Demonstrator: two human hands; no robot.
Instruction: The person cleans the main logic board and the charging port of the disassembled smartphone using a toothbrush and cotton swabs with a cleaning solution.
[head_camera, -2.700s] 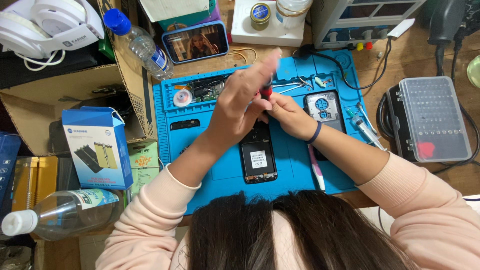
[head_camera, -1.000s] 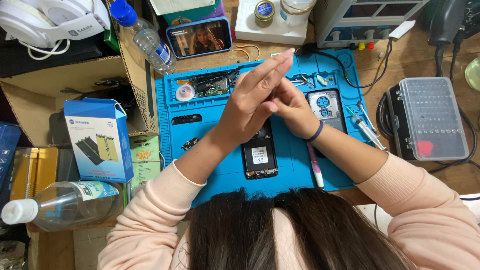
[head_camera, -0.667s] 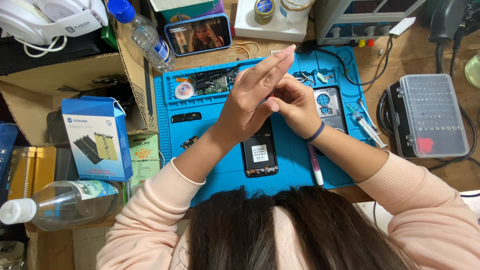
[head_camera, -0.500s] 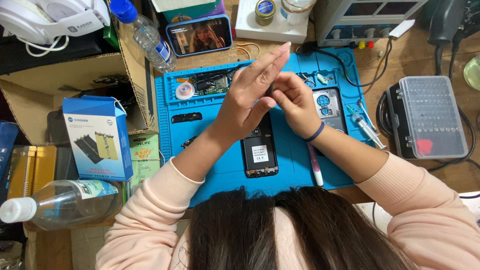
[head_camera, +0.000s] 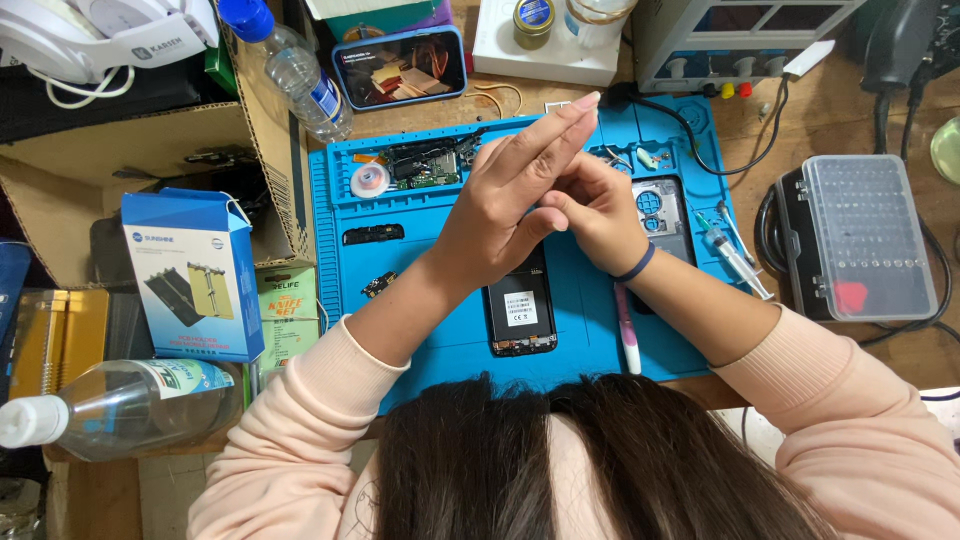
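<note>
My left hand (head_camera: 505, 205) is over the blue repair mat (head_camera: 420, 300), fingers straight and pressed together, pointing up and to the right. My right hand (head_camera: 600, 205) is curled with its fingers closed against the left palm; anything between the hands is hidden. Below them lies an opened black phone (head_camera: 520, 310) with a white label. A phone back cover (head_camera: 662, 205) lies just right of my right hand. A circuit board (head_camera: 425, 165) and a small tape roll (head_camera: 369, 180) sit at the mat's upper left.
A pink-and-white tool (head_camera: 630, 335) and a syringe (head_camera: 730, 255) lie on the mat. A clear bit case (head_camera: 865, 235) stands at right and a power supply (head_camera: 735, 40) behind. At left are a blue box (head_camera: 195, 275), a clear bottle (head_camera: 120, 405), a cardboard box (head_camera: 120, 150) and a lit phone (head_camera: 400, 65).
My left fingers have straightened and lifted over the right hand. The red tool seen between the hands 2.7 s ago no longer shows. The lit phone's picture has changed.
</note>
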